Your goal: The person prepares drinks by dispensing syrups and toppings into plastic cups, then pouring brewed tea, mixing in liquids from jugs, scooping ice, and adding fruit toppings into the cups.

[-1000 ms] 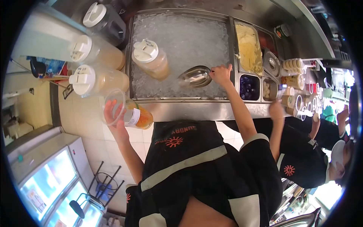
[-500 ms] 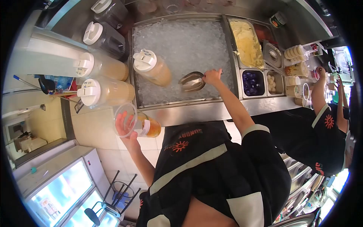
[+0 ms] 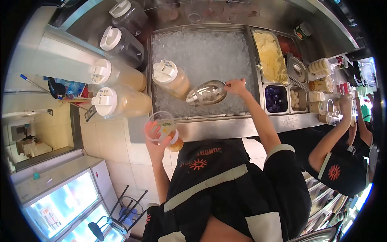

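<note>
My left hand (image 3: 156, 146) is wrapped around a clear plastic cup (image 3: 175, 144), its wide mouth facing up toward me. Amber contents sit at the bottom of the cup, and a pale label shows on its side. With my right hand (image 3: 237, 87) I grip the handle of a metal ice scoop (image 3: 207, 93), which holds some ice and is above the ice bin's front half. Crushed ice (image 3: 205, 52) fills the bin. A white-lidded pitcher (image 3: 173, 80) of pale drink stands in the ice, just left of the scoop.
White-lidded pitchers (image 3: 127, 90) line the bin's left side. To the right are a tub of yellow cream (image 3: 269, 56), a tub of dark purple cubes (image 3: 276, 99) and one of white balls (image 3: 295, 98). Beyond them, a co-worker's arm (image 3: 328, 137) reaches among several cups (image 3: 318, 108).
The scoop has lifted and tilted, and ice now shows in it. My left hand has brought the cup rightward, nearer the bin's front edge. The view has shifted slightly.
</note>
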Motion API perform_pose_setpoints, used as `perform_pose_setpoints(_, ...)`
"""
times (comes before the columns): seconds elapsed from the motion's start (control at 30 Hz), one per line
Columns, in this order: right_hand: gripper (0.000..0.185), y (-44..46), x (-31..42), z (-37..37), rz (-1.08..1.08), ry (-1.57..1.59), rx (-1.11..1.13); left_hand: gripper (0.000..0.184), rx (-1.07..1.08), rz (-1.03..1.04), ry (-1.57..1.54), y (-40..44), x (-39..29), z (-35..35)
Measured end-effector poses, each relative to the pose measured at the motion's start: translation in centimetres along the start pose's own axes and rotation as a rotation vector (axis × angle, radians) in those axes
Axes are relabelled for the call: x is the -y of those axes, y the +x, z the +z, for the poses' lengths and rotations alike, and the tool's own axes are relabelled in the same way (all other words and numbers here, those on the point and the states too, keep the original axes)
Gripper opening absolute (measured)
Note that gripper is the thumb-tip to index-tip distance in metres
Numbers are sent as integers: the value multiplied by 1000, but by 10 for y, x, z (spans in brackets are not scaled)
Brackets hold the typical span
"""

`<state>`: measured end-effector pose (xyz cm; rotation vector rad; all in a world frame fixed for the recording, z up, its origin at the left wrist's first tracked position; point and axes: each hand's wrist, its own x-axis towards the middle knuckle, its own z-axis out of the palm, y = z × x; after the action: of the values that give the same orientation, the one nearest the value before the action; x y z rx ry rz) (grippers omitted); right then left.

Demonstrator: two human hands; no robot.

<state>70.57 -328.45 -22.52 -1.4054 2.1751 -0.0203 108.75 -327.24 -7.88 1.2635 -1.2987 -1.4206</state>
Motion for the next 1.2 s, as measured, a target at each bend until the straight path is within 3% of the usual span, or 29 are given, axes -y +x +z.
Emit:
perform_pose_setpoints(0.07, 24, -9, 5, -39, -218, -84, -302, 87, 41, -43, 58, 4, 5, 9)
perform_pose_setpoints(0.17, 21, -43, 41, -130, -341, -221, -412, 86, 154, -128, 304, 14, 11, 27)
perform_pose_setpoints(0.33, 17, -116, 105, -208, -508, -475, -685, 87, 321, 106, 567, 27, 14, 61)
perform_pose_setpoints(0.4, 19, -143, 128, -220, -526, -592, -660, 88, 369, 123, 426, 32, 12, 73)
perform_pose_setpoints(0.67, 22, -154, 94, -231, -291, -484, -778, 93, 453, 215, 109, 25, 15, 94)
perform_pose_setpoints(0.73, 20, -139, 91, -208, -75, -544, -591, 95, 517, 182, 114, 18, 22, 93)
perform_pose_setpoints(0.8, 18, -103, 85, -157, 5, -652, -476, 95, 594, 181, 102, 8, 27, 96)
perform_pose_setpoints(0.9, 20, -31, 63, -49, -26, -590, -329, 94, 735, 200, 208, -6, 29, 109)
perform_pose_setpoints(1.03, 25, -11, 53, 14, -33, -404, -222, 95, 934, 164, 361, -25, 10, 141)
perform_pose_setpoints(1.1, 28, 4, 26, -8, -22, -323, -168, 92, 946, 227, 371, -17, 36, 151)
perform_pose_setpoints(1.17, 22, 1, 7, -40, 50, 208, -179, 92, 936, 234, 374, -18, 49, 158)
perform_pose_setpoints(1.2, 21, -12, -2, -76, 94, 392, -319, 92, 913, 208, 372, -18, 51, 161)
